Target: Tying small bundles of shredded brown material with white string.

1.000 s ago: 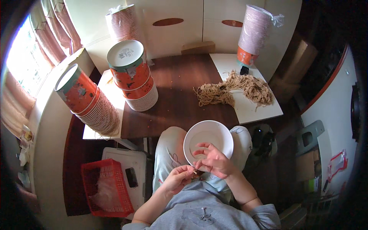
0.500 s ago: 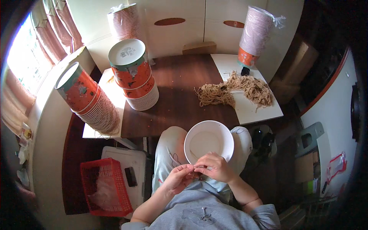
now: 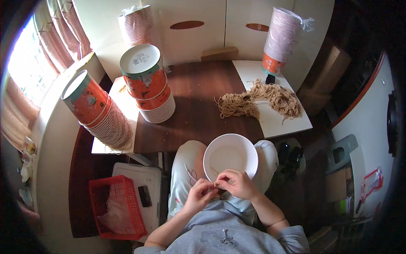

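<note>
A white-lined bucket (image 3: 230, 154) rests mouth up between my thighs. At its near rim my left hand (image 3: 200, 194) and my right hand (image 3: 234, 184) meet, both closed in a pinch with the fingertips almost touching. A thin strand of tan twine (image 3: 214, 170) shows against the inner wall and runs down toward the fingertips. The bit between the fingers is mostly hidden. Loose tan twine (image 3: 272, 98) lies heaped on the right part of the table (image 3: 190, 106).
Upside-down orange and green bucket stacks (image 3: 146, 82) (image 3: 91, 101) stand on the left of the table. Plastic-wrapped stacks (image 3: 137, 25) (image 3: 282, 36) stand at the back. A red basket (image 3: 133, 207) sits on a white lid at lower left; a grey stool (image 3: 342, 152) is at right.
My left hand has rolled, its fingers now more curled and turned toward the rim. The right fingertips have shifted slightly and still pinch. The bucket stays in place.
</note>
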The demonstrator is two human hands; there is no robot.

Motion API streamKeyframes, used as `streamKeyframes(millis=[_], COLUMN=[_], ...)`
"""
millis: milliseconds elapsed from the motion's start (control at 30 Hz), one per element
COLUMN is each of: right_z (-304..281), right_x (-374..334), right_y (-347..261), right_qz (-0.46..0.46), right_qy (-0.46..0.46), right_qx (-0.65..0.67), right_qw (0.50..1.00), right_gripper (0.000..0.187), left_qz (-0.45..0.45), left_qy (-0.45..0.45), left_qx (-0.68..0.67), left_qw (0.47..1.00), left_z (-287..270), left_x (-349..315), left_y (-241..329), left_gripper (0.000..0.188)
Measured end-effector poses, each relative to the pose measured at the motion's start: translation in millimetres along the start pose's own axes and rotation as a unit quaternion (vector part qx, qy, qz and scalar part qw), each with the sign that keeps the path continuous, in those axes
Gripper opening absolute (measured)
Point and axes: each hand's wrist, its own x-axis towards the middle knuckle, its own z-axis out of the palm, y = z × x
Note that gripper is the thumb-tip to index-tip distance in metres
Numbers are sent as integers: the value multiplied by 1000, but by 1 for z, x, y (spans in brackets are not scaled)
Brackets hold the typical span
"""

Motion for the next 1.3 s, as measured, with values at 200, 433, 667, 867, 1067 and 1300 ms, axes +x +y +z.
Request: streamKeyframes(millis=[200, 433, 667, 867, 1067, 1300], right_z=[0, 0, 0, -1, -1, -1], right_x=[0, 0, 2, 3, 1, 1], right_y=[-4, 1, 1, -1, 0, 0], right_qz=[27, 23, 30, 23, 26, 25], right_qy=[3, 14, -6, -7, -2, -3], right_qx=[46, 47, 29, 22, 33, 43], right_qw=[999, 999, 999, 999, 999, 999], right_gripper=[6, 5, 6, 6, 6, 6], left_qz=[120, 161, 28, -59, -87, -32], left_qy=[91, 108, 77, 2, -4, -11], left_qx=[272, 305, 163, -155, -204, -117], left_qw=[950, 933, 983, 986, 975, 993], left_z=[-3, -4, -1, -5, -9, -11], left_x=[4, 6, 3, 9, 7, 6], left_y=[-4, 0, 11, 6, 18, 13], left_gripper=[14, 12, 15, 13, 20, 19])
